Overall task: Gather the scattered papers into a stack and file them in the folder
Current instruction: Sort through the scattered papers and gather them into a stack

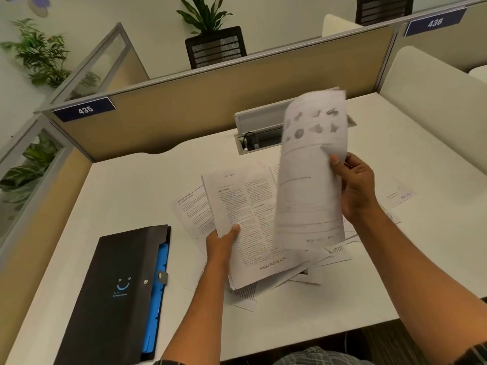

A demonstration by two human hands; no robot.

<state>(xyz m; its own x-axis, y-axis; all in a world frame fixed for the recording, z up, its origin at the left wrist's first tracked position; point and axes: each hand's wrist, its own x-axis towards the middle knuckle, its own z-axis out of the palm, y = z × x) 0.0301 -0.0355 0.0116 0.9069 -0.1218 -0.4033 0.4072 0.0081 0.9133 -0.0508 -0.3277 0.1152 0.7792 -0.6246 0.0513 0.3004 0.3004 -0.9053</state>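
Observation:
My left hand (220, 243) grips a printed two-column sheet (247, 219) by its left edge, thumb on top, lifted a little over the desk. My right hand (355, 188) pinches a blurred sheet with shape drawings (311, 175) by its right edge, held upright above the pile. Several scattered papers (332, 255) lie on the white desk (137, 193) under and around both hands. A black folder (116, 293) with blue dividers showing along its right edge lies closed at the front left of the desk.
A tan partition (210, 106) with the label 435 walls off the back and left. An open cable tray (261, 140) with a raised lid sits at the back centre. A white divider (432, 96) stands at the right. Potted plants and black chairs lie beyond.

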